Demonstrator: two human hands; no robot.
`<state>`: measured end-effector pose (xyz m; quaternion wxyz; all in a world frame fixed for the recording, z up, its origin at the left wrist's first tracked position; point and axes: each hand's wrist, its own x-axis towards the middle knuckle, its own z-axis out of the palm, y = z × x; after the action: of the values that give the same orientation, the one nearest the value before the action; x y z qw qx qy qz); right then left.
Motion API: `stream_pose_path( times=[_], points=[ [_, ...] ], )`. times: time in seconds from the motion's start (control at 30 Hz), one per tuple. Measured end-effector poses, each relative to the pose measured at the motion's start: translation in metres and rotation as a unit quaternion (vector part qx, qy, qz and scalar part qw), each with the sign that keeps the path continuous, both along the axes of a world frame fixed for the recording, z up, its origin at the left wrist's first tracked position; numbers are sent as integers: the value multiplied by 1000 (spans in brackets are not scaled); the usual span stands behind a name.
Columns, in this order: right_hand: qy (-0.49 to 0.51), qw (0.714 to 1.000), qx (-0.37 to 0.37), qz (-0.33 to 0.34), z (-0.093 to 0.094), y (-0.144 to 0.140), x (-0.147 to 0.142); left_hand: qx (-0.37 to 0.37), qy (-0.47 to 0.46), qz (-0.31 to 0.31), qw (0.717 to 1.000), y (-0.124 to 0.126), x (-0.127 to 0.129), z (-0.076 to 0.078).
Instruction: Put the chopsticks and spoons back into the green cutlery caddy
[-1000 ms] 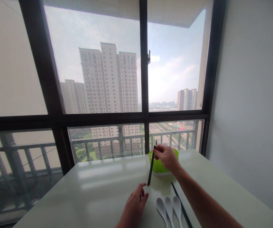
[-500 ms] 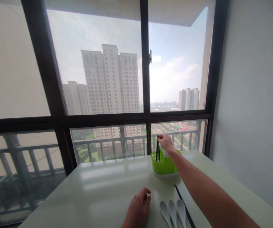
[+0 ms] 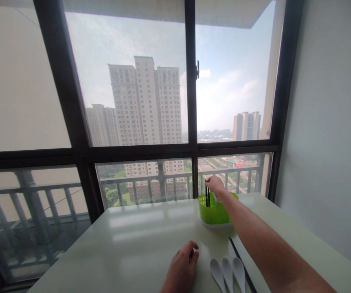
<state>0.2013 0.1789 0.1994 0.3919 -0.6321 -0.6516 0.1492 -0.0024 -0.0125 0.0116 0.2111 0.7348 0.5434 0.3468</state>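
Observation:
At the far side of the table, my right hand [image 3: 216, 184] pinches a pair of black chopsticks [image 3: 207, 193] near their top ends. Their lower ends are inside the left part of a bright green basket [image 3: 213, 215] with a lattice wall and a white base. My hand and forearm hide part of the basket's right side. My left hand [image 3: 182, 264] rests on the tabletop nearer to me, fingers loosely bent, thumb apart, holding nothing. To its right lie three white spoons [image 3: 227, 270], bowls pointing away from me. Beside them is a black chopstick [image 3: 242, 262], partly covered by my right arm.
The pale glossy table [image 3: 126, 244] reaches to a large window with dark frames [image 3: 139, 153]. A plain wall [image 3: 331, 134] rises on the right. Beyond the glass are a railing [image 3: 145, 178] and tall buildings.
My right hand and the chopsticks have come down slightly into the basket, and the chopsticks look more parallel. The whole view has shifted a little. My left hand stays on the table.

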Motion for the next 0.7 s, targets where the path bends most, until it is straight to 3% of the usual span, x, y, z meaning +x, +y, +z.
stream_pose_path(
  times=[0.2,0.33,0.4,0.53,0.63,0.7],
  points=[
    [-43,997,52,-38,16,-19,11,-2,4,4,1000,0,0,2],
    [-92,993,59,-42,12,-57,34,-1,-4,-6,1000,1,0,3],
    [-124,991,28,-30,-7,-83,50,0,-7,-10,1000,2,0,2],
    [-172,980,-104,-2,-72,-130,76,9,-8,-10,1000,4,-1,1],
    [-181,966,-181,24,-116,-147,83,12,-8,-4,1000,6,-1,1],
    [-186,964,-188,23,-134,-149,81,14,-9,-2,1000,7,-2,2]
  ],
)
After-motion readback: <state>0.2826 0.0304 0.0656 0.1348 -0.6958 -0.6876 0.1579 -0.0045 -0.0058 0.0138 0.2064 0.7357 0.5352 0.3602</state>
